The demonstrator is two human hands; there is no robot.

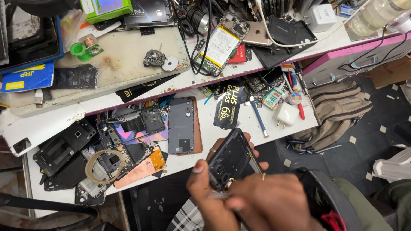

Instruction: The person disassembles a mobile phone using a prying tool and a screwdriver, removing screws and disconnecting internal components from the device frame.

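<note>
A black phone frame [229, 160] with its inner side facing me is held upright just in front of the bench edge. My left hand [204, 192] grips it, thumb on the left side and fingers wrapped behind it. My right hand [269, 201] is closed in front of the frame's lower end, with a ring on one finger. It pinches a thin pale tool [216, 195] that is blurred and points left at the frame's bottom edge.
The white workbench [295, 128] holds a grey phone back cover [180, 124], several black phone frames [64, 147], a tape ring [105, 166], a blue screwdriver [259, 117] and a white charger [286, 114]. An opened phone with a battery [220, 45] lies on the upper shelf. A striped bag [338, 107] sits at the right.
</note>
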